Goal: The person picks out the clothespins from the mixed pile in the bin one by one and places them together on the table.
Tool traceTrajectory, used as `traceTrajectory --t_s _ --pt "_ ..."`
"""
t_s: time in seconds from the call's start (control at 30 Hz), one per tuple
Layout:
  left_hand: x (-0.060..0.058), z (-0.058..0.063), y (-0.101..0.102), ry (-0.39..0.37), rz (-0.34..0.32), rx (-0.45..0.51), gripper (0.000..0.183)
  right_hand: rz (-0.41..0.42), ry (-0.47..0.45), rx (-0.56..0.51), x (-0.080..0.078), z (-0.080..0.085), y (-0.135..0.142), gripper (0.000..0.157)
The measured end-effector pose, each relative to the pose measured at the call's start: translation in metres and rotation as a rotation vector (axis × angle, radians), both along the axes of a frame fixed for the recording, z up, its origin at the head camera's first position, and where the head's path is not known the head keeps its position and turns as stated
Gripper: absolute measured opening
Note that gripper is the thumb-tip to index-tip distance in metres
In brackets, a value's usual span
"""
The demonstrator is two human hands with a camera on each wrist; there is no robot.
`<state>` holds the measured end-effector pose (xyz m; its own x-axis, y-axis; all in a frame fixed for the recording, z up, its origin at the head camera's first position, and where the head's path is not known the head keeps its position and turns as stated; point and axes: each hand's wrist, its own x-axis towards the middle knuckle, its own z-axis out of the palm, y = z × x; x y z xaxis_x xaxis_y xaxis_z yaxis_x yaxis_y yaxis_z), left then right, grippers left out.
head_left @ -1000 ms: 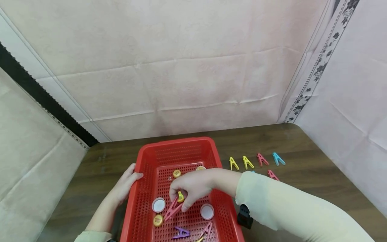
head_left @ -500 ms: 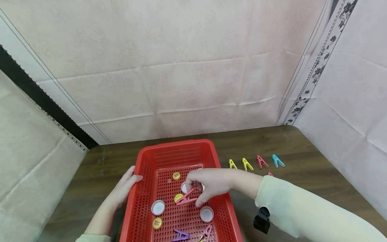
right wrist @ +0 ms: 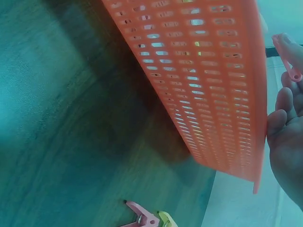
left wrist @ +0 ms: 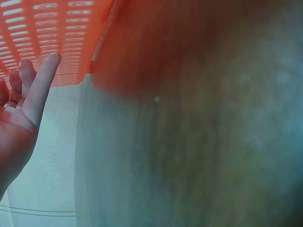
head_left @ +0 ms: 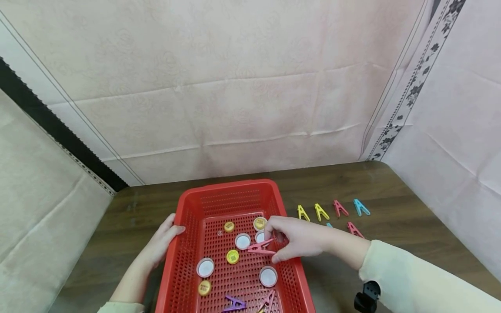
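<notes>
My right hand (head_left: 299, 237) pinches a pink clothespin (head_left: 260, 248) between thumb and fingers, over the right part of a red plastic basket (head_left: 231, 184). In the right wrist view this pink clothespin (right wrist: 288, 59) shows beyond the basket's rim. The left hand (head_left: 162, 239) holds the basket's left rim; the left wrist view shows its fingers (left wrist: 42, 87) along the perforated wall. Inside the basket lie white round caps (head_left: 205, 267), yellow caps (head_left: 232, 256), a purple clothespin (head_left: 235, 303) and a pink clothespin (head_left: 269, 300) near the lower frame edge.
On the wooden table (head_left: 156, 191) right of the basket, a yellow clothespin (head_left: 321, 211), a blue clothespin (head_left: 361, 207) and a red-pink clothespin (head_left: 354, 229) lie among several others. Pale cloth walls (head_left: 250, 108) enclose the table.
My right hand has moved right with the pink clothespin, from the basket's middle toward its right rim, uncovering several caps. The left hand stays at the left rim.
</notes>
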<state>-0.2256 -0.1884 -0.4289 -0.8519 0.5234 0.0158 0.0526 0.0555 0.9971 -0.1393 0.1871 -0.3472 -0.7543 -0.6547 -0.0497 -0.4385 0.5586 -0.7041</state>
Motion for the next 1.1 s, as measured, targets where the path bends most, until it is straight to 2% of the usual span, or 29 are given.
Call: traceTrajectory --t_s 0.43,0.73,1.1 --pt "-0.001 0.000 -0.001 -0.005 0.011 -0.007 0.026 -0.113 0.015 -0.083 0.014 -0.010 0.043 0.033" --pt "0.000 0.001 0.000 -0.012 -0.001 -0.010 0.027 -0.206 0.104 -0.130 0.019 -0.021 0.071 0.035" --pt "0.000 0.001 0.000 -0.012 0.001 -0.016 0.027 -0.447 0.143 -0.122 0.028 -0.043 0.104 0.041"
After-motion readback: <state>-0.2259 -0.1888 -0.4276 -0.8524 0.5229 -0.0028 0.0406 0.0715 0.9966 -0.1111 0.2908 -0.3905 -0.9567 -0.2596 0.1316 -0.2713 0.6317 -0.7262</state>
